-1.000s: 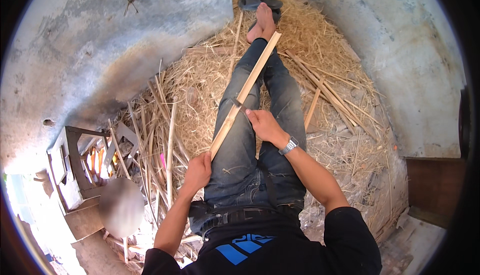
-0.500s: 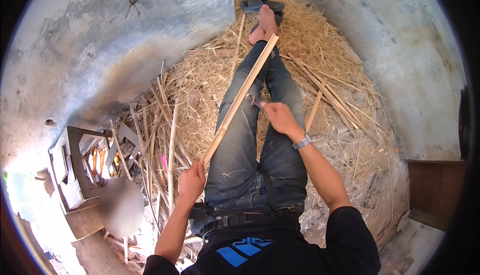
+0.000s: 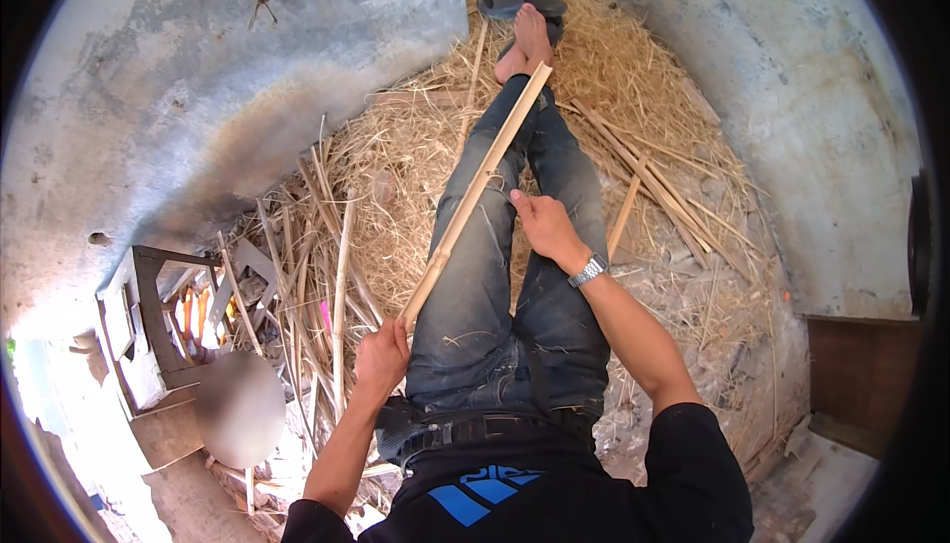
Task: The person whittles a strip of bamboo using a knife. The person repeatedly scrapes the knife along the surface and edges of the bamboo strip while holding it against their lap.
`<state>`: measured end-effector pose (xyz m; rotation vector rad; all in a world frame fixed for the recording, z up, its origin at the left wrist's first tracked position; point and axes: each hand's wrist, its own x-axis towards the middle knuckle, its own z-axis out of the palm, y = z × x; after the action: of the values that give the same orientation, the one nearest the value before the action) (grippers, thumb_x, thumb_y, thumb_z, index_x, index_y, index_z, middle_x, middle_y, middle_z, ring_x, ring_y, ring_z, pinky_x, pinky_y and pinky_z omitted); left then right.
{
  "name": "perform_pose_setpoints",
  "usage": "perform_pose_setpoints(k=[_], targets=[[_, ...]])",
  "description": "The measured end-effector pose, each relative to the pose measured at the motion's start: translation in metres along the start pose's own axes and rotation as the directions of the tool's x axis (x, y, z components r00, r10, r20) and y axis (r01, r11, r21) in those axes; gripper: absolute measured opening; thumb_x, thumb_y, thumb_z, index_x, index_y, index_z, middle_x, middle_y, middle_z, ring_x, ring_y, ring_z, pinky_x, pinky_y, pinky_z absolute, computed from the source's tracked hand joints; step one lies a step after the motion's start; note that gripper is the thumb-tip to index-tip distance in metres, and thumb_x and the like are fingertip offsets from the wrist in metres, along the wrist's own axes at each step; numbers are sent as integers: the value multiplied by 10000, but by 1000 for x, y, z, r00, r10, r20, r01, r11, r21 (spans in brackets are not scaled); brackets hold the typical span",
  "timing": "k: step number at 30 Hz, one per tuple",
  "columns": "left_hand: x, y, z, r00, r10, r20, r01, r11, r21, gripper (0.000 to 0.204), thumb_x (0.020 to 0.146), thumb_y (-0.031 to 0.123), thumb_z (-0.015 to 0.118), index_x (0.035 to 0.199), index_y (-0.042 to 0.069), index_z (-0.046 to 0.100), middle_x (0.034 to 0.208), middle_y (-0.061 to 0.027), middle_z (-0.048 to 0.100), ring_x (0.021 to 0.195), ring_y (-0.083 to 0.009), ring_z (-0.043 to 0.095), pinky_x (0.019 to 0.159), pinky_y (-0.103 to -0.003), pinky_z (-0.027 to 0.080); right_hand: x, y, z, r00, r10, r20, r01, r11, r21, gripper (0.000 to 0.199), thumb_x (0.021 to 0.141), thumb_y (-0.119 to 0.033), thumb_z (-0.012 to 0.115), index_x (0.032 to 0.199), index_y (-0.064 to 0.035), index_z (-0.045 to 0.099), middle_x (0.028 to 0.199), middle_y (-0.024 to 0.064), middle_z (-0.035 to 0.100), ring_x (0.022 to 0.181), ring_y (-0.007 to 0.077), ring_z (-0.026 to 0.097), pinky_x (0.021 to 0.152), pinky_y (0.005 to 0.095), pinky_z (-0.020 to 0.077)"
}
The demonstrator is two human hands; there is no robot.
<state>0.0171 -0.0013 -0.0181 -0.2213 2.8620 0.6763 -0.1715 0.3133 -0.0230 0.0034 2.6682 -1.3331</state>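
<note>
A long split bamboo strip point(image 3: 468, 209), pale with a hollowed inner face, slants across my outstretched legs point(image 3: 475, 286) toward my bare feet. My left hand point(image 3: 382, 350) is closed round its near end by my left thigh. On the other side of the strip, my right hand point(image 3: 550, 230) grips a small metal tool point(image 3: 499, 185) whose thin curved end lies at the strip's right edge, about midway along. Whether the metal touches the bamboo I cannot tell; the tool's handle is hidden in my fist.
Straw-like shavings point(image 3: 396, 162) cover the floor round my legs. Loose bamboo strips point(image 3: 653, 187) lie at the right, and more sticks point(image 3: 341, 286) are heaped at the left beside a wooden frame point(image 3: 148, 330). Grey walls stand on both sides; sandals point(image 3: 520, 4) lie beyond my feet.
My right hand has shifted slightly left and away from me, and the tool has turned so its metal looks thinner. The bamboo strip and my left hand have barely moved.
</note>
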Motion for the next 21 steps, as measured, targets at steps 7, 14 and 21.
perform_pose_setpoints(k=[7,14,21], targets=[[15,22,-6,1000,-6,22,7,998,-65,353,1097,349,481,955,58,622,705,-302,657,680,-549,652,635,-627,521,-29,-12,11,977,-85,195,87,996,-1,652,1098,-451,485,737,77,612,655,296,574,633,483,584,650,528,459],[35,37,-14,999,12,34,-9,998,-65,387,1104,363,469,937,47,616,717,-310,655,701,-556,648,649,-637,514,-37,-20,-2,982,-33,185,36,999,-12,655,1091,-480,493,754,67,625,663,286,579,626,476,574,643,525,448],[23,21,-8,1000,5,28,-2,996,-95,359,1102,345,479,936,48,594,682,-306,640,683,-558,643,624,-639,503,12,0,-26,997,4,-76,-8,999,-53,631,1092,-467,488,778,57,649,680,288,593,662,491,593,652,527,456]])
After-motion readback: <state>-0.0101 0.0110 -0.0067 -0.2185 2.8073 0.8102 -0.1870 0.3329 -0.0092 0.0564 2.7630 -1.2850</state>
